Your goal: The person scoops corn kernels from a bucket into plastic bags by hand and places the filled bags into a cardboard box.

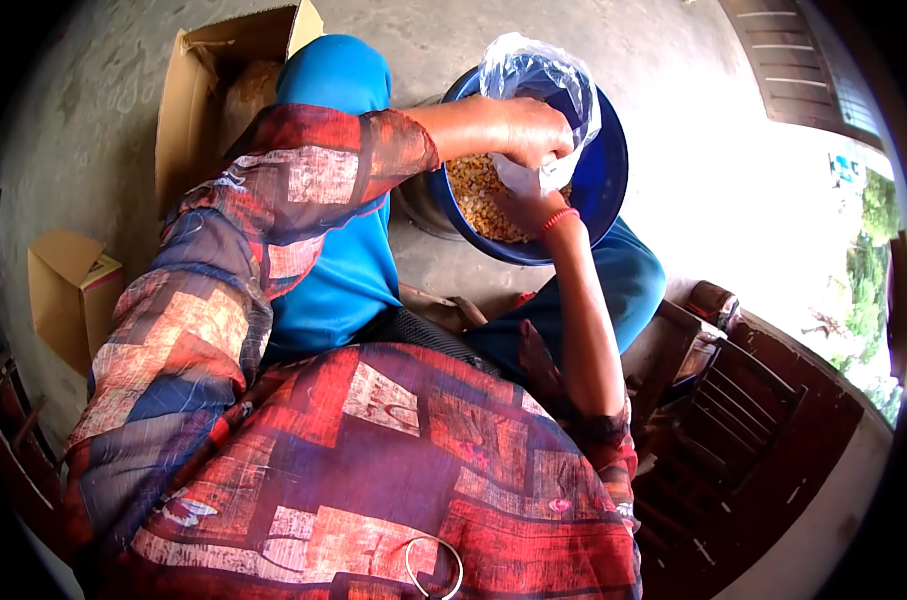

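A blue bucket (614, 185) stands tilted toward me between my legs, partly filled with yellow-brown kernels or bits (481, 198) too small to name surely. A clear plastic bag (585, 92) hangs over its opening. My left hand (539, 131) reaches across from the left, its fingers curled closed at the bag. Below it, inside the bucket's mouth, my right hand (531, 208) grips the bag's lower, whitish part from the near side. A red band circles that wrist. The right fingertips are partly hidden by the plastic, and the bag's contents cannot be made out.
An open cardboard box (173, 140) with something brownish inside stands at upper left, beside my blue-clothed knee (338, 72). A smaller carton (63, 290) sits farther left. Dark wooden furniture (723, 410) is at lower right. The concrete floor (413, 40) surrounds the bucket.
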